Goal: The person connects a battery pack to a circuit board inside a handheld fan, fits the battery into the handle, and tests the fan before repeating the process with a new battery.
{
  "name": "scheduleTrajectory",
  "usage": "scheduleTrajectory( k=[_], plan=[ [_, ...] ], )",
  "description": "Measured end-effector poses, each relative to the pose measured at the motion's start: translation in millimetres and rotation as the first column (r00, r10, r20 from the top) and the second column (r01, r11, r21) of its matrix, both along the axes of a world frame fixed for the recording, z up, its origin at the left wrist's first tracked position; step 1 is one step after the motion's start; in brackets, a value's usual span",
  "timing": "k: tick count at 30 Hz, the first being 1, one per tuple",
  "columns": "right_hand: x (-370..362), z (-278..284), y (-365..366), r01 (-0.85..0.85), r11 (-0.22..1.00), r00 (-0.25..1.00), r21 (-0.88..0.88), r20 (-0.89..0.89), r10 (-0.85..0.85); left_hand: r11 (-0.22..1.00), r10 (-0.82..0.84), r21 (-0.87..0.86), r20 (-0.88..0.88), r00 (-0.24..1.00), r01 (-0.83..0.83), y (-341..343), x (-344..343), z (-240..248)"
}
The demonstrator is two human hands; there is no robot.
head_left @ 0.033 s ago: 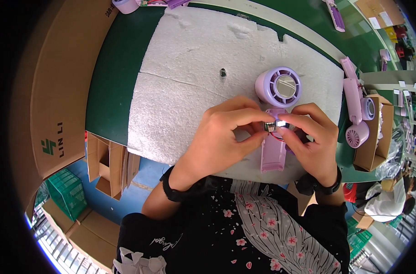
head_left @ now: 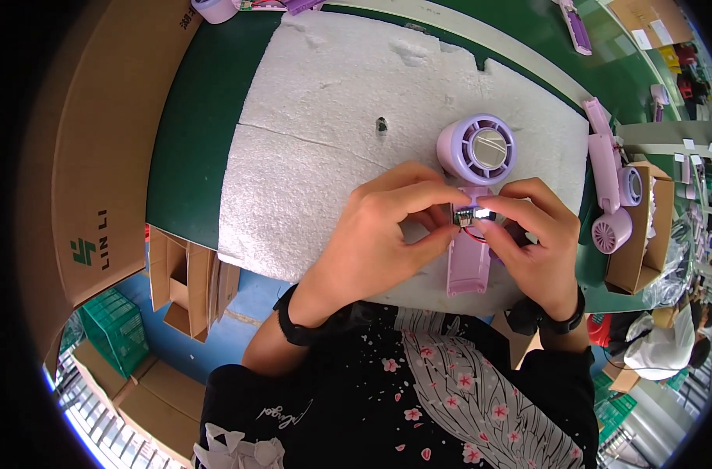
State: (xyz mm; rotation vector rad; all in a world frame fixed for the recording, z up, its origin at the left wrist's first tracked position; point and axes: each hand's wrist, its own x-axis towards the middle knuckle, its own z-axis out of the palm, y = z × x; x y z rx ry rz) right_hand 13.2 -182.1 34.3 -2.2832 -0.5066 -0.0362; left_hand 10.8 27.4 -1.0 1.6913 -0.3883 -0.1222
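Note:
In front of me a handheld fan lies on the foam sheet, its round lilac head (head_left: 448,150) away from me and its open pink handle shell (head_left: 467,270) toward me. Over the upper end of the handle, a small circuit board (head_left: 463,218) with shiny metal parts is pinched from both sides. My left hand (head_left: 379,234) is closed, thumb and forefinger on the board's left end. My right hand (head_left: 537,230) is closed on its right end, where a bright glare hides detail. A red wire (head_left: 475,235) curves below the board into the shell.
A white foam sheet (head_left: 317,187) covers much of the green table (head_left: 188,148), with a small dark piece (head_left: 382,125) on it. A tall carton (head_left: 98,156) stands at left. More pink fan parts (head_left: 604,168) lie at right beside an open carton (head_left: 645,262).
The board has tilted very slightly between my fingertips. Both hands stay nearly in place, and the fan has not moved.

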Motion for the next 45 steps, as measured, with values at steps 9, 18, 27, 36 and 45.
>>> scheduleTrajectory(
  k=[9,18,27,36,45],
  plan=[
    [0,-1,-1,-0.028,1.0,0.999,-0.002,0.04,0.028,0.996,-0.087,-0.004,-0.059,0.994,0.087,-4,3,4],
    [-2,-2,-1,-0.037,0.998,0.992,-0.048,0.118,0.042,0.996,-0.089,0.007,-0.023,0.996,0.09,-4,3,1],
    [-1,0,-3,-0.062,0.99,0.98,-0.125,0.183,0.084,0.997,-0.076,0.011,-0.06,0.995,0.077,-6,3,3],
    [-2,1,-5,-0.068,0.985,0.971,-0.16,0.218,0.102,0.999,-0.05,-0.008,-0.101,0.994,0.049,-9,2,6],
    [-4,8,-1,-0.047,0.974,0.985,-0.223,0.149,0.082,1.0,-0.01,0.009,-0.134,0.991,0.012,-12,2,10]
  ],
)
